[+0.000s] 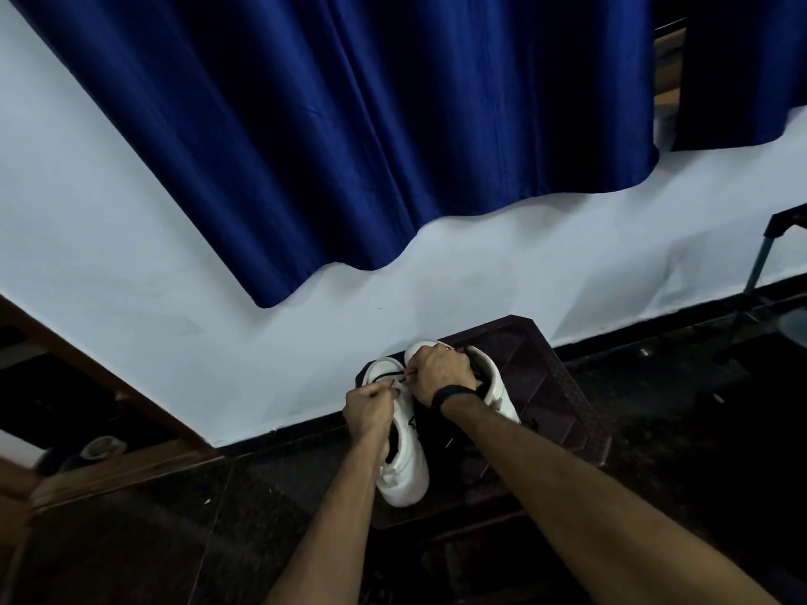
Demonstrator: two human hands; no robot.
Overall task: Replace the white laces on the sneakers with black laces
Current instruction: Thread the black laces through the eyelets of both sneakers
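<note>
Two white sneakers sit side by side on a dark brown tabletop [563,386] against a pale wall [131,255]; the left sneaker [406,469] lies nearer, the right sneaker [493,382] beside it, toes toward the wall; the left hand [371,408], fingers curled, pinches a black lace [388,377] threaded across the left sneaker's toe end; the right hand [439,375], a dark band [450,395] on its wrist, grips the same lace just beside it; a blue curtain [349,124] hangs above.
</note>
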